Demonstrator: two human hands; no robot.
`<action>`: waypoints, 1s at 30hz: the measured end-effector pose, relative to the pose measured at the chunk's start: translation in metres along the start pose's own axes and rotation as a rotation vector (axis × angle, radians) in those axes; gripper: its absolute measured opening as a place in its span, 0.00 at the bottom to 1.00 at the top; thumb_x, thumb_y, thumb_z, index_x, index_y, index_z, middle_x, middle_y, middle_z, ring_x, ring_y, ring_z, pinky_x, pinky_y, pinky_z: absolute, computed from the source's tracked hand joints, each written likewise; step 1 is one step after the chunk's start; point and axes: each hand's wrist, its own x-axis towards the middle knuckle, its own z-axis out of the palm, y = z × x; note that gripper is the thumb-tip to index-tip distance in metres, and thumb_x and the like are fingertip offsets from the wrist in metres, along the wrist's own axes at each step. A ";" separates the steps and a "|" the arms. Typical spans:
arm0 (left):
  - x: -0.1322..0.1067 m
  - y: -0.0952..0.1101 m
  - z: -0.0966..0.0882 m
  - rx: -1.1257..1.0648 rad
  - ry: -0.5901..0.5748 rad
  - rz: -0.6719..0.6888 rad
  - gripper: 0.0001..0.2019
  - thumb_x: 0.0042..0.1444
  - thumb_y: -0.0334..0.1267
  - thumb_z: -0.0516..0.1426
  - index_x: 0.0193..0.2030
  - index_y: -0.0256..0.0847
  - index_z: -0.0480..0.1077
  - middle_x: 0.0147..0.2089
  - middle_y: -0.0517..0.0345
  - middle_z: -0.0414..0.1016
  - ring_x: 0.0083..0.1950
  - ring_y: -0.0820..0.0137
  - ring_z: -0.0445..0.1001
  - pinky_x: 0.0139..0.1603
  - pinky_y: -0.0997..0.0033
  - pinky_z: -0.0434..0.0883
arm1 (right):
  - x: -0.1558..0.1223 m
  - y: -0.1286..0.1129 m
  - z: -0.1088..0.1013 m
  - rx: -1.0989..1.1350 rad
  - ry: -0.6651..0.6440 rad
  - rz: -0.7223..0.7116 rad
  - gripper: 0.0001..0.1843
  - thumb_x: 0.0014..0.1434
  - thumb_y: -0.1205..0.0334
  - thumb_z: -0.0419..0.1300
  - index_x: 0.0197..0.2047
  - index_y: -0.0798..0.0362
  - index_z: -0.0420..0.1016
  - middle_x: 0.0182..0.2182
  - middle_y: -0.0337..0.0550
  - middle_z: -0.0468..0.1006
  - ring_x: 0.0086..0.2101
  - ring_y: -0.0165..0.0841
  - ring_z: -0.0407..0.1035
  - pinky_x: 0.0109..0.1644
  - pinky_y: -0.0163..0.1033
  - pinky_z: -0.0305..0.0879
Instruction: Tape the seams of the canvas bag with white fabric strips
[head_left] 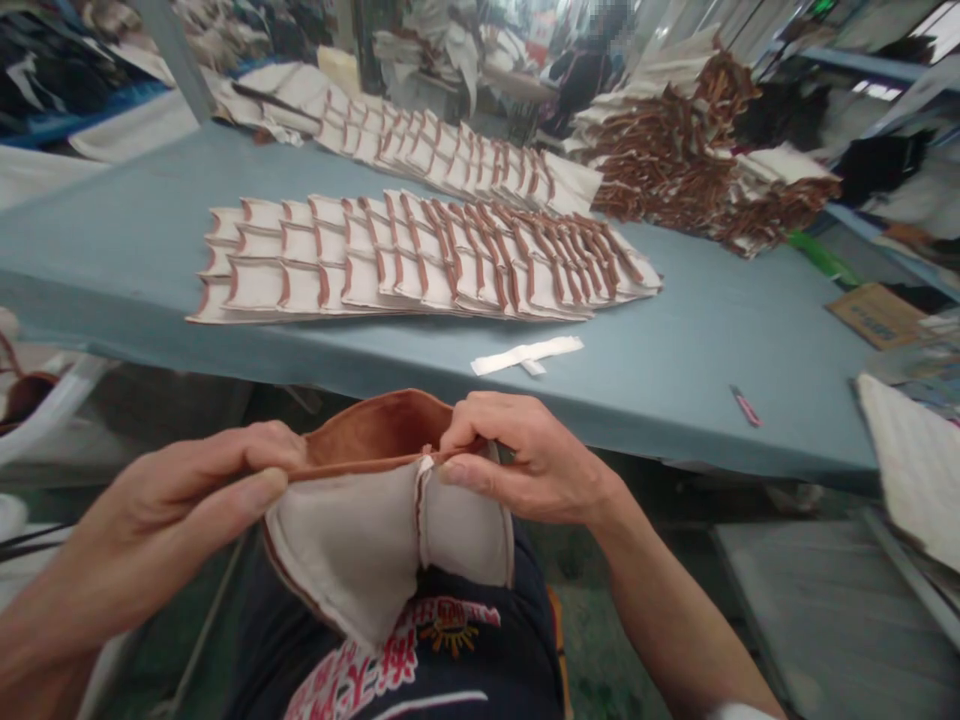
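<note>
Fingertips of left hand pinched shut on the brown-bound top edge of a cream lining piece, thumb beneath, forefinger on top. Right hand closed the same way on that edge further along, right at the seam where two cream panels meet. Piece held over the lap, below the near edge of the blue table, brown inner face open behind the edge, cream panels hanging down toward the dark printed shirt.

Beyond, on the table: overlapping rows of like pieces, a second row behind, a heaped pile far right, a white strip and a small red marker near the front edge.

Likely risk: edge slipping from either pinch, since only fingertips grip it and the panels hang unsupported; uneven pull at the seam could also skew the binding.
</note>
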 end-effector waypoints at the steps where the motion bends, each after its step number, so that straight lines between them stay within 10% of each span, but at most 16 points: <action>1: 0.006 0.005 0.002 -0.007 0.007 -0.024 0.15 0.74 0.45 0.55 0.43 0.43 0.80 0.43 0.60 0.87 0.44 0.68 0.82 0.47 0.76 0.75 | 0.002 -0.006 -0.003 -0.025 -0.027 -0.009 0.13 0.78 0.56 0.65 0.41 0.53 0.80 0.37 0.42 0.86 0.37 0.31 0.77 0.45 0.36 0.69; 4: 0.025 0.022 0.009 -0.071 -0.027 0.070 0.09 0.67 0.42 0.63 0.49 0.48 0.84 0.50 0.63 0.89 0.53 0.67 0.84 0.58 0.77 0.73 | 0.010 -0.019 -0.010 -0.076 -0.103 -0.040 0.13 0.79 0.55 0.65 0.42 0.54 0.81 0.36 0.42 0.86 0.36 0.30 0.76 0.43 0.35 0.67; 9: 0.046 0.048 0.017 -0.150 -0.083 0.293 0.08 0.61 0.34 0.63 0.43 0.47 0.84 0.42 0.62 0.91 0.42 0.67 0.89 0.47 0.77 0.80 | 0.018 -0.025 -0.008 -0.099 -0.151 -0.022 0.14 0.79 0.55 0.64 0.40 0.53 0.79 0.32 0.38 0.81 0.32 0.29 0.72 0.39 0.36 0.62; 19: 0.048 0.035 0.017 -0.248 -0.277 0.199 0.12 0.71 0.33 0.61 0.44 0.48 0.87 0.31 0.68 0.86 0.27 0.76 0.80 0.29 0.86 0.70 | 0.013 -0.010 0.000 0.025 -0.178 0.104 0.12 0.75 0.58 0.64 0.37 0.53 0.77 0.31 0.35 0.77 0.31 0.28 0.66 0.38 0.35 0.60; 30: 0.047 0.031 0.021 -0.281 -0.328 0.071 0.08 0.68 0.37 0.64 0.45 0.48 0.88 0.38 0.64 0.90 0.34 0.72 0.85 0.37 0.85 0.76 | 0.010 0.002 0.011 0.150 -0.165 0.189 0.15 0.73 0.55 0.65 0.35 0.54 0.75 0.29 0.32 0.71 0.29 0.26 0.63 0.36 0.34 0.57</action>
